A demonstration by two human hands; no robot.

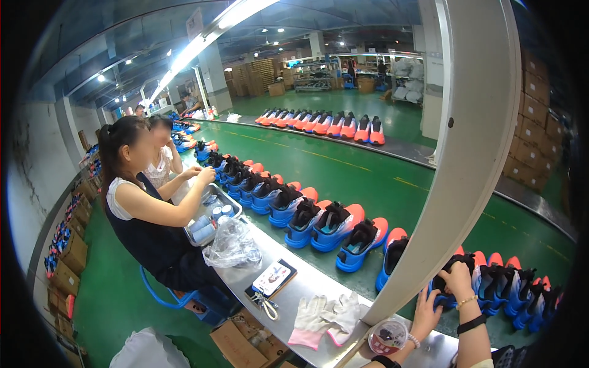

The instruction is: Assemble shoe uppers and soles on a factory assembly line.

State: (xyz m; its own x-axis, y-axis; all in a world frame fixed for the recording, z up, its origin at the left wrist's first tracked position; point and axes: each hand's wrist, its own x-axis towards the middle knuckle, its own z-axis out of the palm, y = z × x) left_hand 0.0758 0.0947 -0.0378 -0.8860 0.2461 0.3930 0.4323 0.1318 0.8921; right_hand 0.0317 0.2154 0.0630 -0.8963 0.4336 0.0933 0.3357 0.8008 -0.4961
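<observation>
At the lower right, both my hands are on one blue and orange sneaker (439,284) with a black collar, standing in the row on the green belt. My left hand (424,316) holds its near side, fingers bent against the blue sole. From above, my right hand (457,279) grips the black collar; some of its fingertips are hidden. Matching sneakers (515,285) stand close together to the right of my hands. More sneakers (334,224) run up the belt to the far left. Near my left wrist stands a clear plastic cup (388,337) with reddish contents.
A white post (454,153) rises just left of my hands. Along the metal ledge (288,300) lie white gloves (319,319), a phone (273,279) with keys, a plastic bag (233,245) and a tray (239,211) of bottles. A seated co-worker (147,202) works beside it.
</observation>
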